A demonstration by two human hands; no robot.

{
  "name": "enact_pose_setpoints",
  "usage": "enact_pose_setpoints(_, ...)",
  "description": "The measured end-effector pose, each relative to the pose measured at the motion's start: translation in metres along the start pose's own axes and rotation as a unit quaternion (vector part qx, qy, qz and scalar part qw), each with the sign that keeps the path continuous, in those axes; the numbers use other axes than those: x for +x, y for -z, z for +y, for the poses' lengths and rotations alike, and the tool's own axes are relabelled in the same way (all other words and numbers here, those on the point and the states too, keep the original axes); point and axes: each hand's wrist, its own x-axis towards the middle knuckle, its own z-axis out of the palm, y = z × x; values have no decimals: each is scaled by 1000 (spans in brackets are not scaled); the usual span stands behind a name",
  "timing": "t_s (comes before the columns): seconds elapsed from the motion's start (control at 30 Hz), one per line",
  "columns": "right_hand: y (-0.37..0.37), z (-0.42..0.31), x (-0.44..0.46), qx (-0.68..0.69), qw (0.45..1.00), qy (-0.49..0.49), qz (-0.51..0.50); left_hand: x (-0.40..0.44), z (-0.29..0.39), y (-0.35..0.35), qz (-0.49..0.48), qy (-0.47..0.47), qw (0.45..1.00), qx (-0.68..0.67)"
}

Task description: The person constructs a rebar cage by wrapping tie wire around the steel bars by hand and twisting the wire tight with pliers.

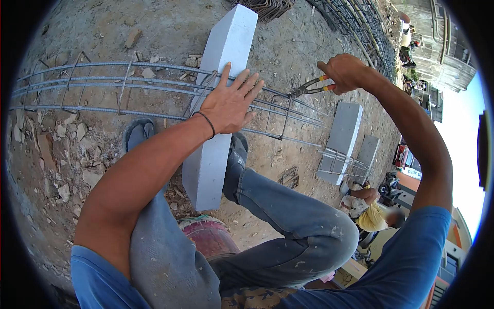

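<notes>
My left hand (pixel 226 105) lies with fingers spread over a rebar cage (pixel 159 87), at the place where the cage crosses a pale concrete block (pixel 206 172). Several wire stirrups ring the long ribbed bars. In my right hand (pixel 346 73) are end-cutting pliers (pixel 312 86) with red and yellow handles, gripped shut in my fist. Their jaws are at the corner of a stirrup (pixel 286 117), right of my left hand. Whether the jaws hold a tie wire is too small to tell.
Another grey block (pixel 340 139) supports more bars at right. Bent stirrups (pixel 289 177) lie on the dirt, and rubble (pixel 64 190) covers the left. A rebar stack (pixel 355 23) lies beyond. A red bucket (pixel 208 234) is under me. A person in yellow (pixel 373 216) crouches at right.
</notes>
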Motion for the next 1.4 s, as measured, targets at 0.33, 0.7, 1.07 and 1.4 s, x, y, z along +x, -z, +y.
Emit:
enact_pose_setpoints(0.33,30,20,21,363,884,-75,-285,0,0,4,5,2,1000,-8)
enact_pose_setpoints(0.7,-12,20,9,162,986,41,-8,1,1,7,-4,3,1000,1)
enact_pose_setpoints(1.07,-33,7,-2,-13,992,22,127,-1,0,8,-14,4,1000,9)
enact_pose_setpoints(1.4,-27,10,7,33,995,5,98,-1,0,8,-29,1,999,19)
